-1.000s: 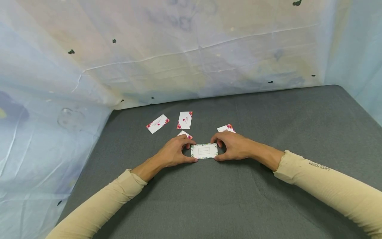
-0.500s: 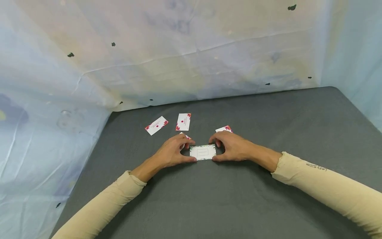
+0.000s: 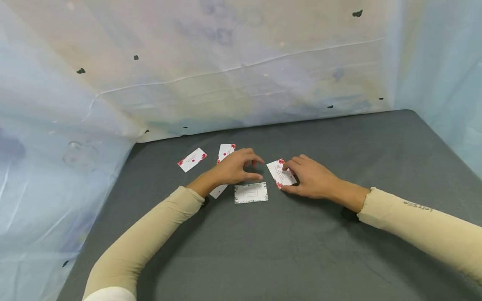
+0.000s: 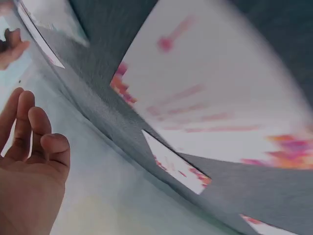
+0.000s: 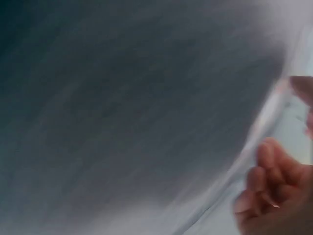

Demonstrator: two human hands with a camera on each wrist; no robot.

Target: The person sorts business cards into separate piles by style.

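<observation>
Head view: right hand (image 3: 312,180) pinches a card (image 3: 282,174), fingers on top, thumb beneath its near edge.
Left hand (image 3: 235,167): loosely curled, holding nothing, nearer the stack.
Stack (image 3: 250,192): just below those fingertips, long axis left-right.
Table (image 3: 339,251): grey.

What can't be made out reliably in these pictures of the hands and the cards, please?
- Head view: the print on the card under the right hand is too small to read.
- Head view: the left hand and its sleeve cover part of two cards.
- Right wrist view: motion blur; only fingertips show, so the hold is unclear.
- Left wrist view: the near card is blurred and cut off by the edge.
</observation>
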